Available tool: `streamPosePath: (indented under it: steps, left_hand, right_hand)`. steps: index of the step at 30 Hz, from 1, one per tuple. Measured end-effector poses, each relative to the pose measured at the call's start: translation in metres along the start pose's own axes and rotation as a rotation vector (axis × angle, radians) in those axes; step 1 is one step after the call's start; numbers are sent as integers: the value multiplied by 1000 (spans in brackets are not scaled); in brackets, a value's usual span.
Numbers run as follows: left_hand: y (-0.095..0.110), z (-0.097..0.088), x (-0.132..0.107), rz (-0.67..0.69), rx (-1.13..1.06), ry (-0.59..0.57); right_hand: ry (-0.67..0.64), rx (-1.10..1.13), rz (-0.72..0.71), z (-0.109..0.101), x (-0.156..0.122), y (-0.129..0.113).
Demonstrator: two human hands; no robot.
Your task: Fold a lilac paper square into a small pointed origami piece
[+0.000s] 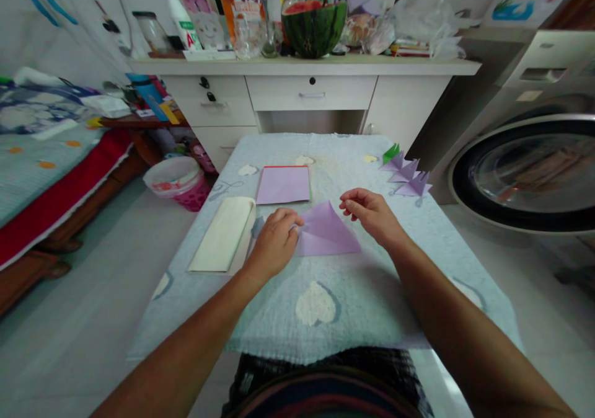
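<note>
A lilac paper sheet (326, 232), folded into a triangle, lies on the cloth-covered table (325, 306) in front of me. My left hand (275, 243) presses down on its left corner with the fingers curled closed over the paper. My right hand (369, 213) hovers at the triangle's upper right edge, fingers loosely bent and apart, holding nothing. A stack of square lilac paper (283, 184) with a red edge sits just beyond the triangle.
A cream folded sheet (224, 233) lies to the left. Folded lilac and green paper shapes (406, 171) sit at the table's right edge. A desk with a halved watermelon (315, 27) stands behind, a washing machine (530, 170) on the right, a bed (41, 176) and pink basin (179, 182) on the left.
</note>
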State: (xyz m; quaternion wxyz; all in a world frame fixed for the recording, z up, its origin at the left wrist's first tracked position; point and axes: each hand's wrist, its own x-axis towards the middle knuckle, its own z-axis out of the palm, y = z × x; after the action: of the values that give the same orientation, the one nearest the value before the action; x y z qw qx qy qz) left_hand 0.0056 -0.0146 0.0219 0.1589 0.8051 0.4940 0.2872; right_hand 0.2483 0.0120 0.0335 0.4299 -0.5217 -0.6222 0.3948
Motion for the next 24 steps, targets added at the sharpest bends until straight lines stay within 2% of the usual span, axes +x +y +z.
streamPosePath:
  steps: [2, 5, 7, 10, 16, 20, 24]
  left_hand:
    - [-6, 3, 12, -33, -65, 14]
    - [-15, 11, 22, -70, -67, 33]
    - [-19, 16, 22, -79, -66, -3]
    - [-22, 22, 19, -50, -72, -77]
    - [-24, 20, 19, -9, -73, -86]
    - [-23, 14, 20, -10, -56, -99]
    - [-24, 11, 19, -63, -114, 51]
  right_hand:
    - [-43, -208, -142, 11, -6, 9]
    - [-197, -551, -367, 21, -16, 12]
    - [-259, -701, -410, 25, -21, 7]
    - [-285, -821, -421, 31, -26, -1]
    - [-362, -784, -423, 36, -33, -4]
    - [-352, -696, -460, 33, -34, -7]
    - [-352, -545, -536, 26, -32, -10]
